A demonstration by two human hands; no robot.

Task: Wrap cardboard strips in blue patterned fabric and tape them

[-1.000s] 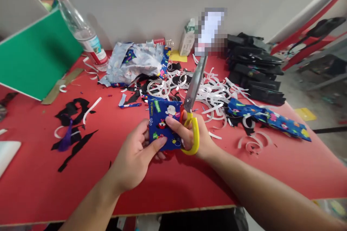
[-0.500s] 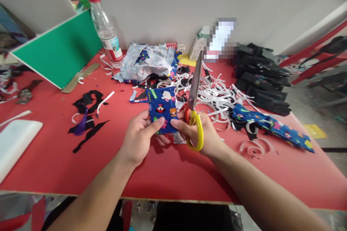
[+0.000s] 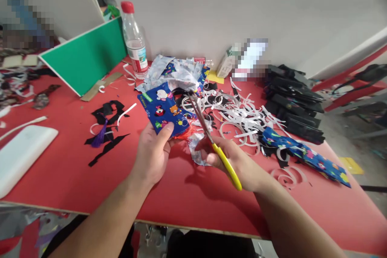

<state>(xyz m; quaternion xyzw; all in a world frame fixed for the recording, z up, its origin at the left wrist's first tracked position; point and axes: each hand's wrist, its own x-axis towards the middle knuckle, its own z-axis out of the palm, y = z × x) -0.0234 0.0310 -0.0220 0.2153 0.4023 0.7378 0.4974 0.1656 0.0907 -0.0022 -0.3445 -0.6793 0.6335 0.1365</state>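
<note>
My left hand (image 3: pixel 154 151) grips a small blue fabric pouch (image 3: pixel 165 109) printed with cartoon animals, the thumb pressed on its front. Red-orange tassel threads (image 3: pixel 185 131) stick out at the pouch's lower right corner. My right hand (image 3: pixel 229 159) is closed around scissors (image 3: pixel 222 157) with yellow handles, whose blades point up and left, just right of the pouch. A light printed fabric piece (image 3: pixel 198 151) shows below the blades, beside my right fingers. Behind the pouch lies a heap of light blue and dark blue printed fabric (image 3: pixel 178 72).
White strips and black scraps (image 3: pixel 242 115) cover the red table (image 3: pixel 169 197) at the centre right. Black folded pieces (image 3: pixel 296 105) are stacked at right, near a blue printed strip (image 3: pixel 311 155). A bottle (image 3: pixel 137 48), green board (image 3: pixel 87 56), purple tassel (image 3: pixel 99 135) and white power bank (image 3: pixel 27 157) are on the left.
My right hand has let go of the pouch and moved slightly right, tilting the scissors leftward. My left hand has tilted the pouch and moved it left, and the tassel threads now show.
</note>
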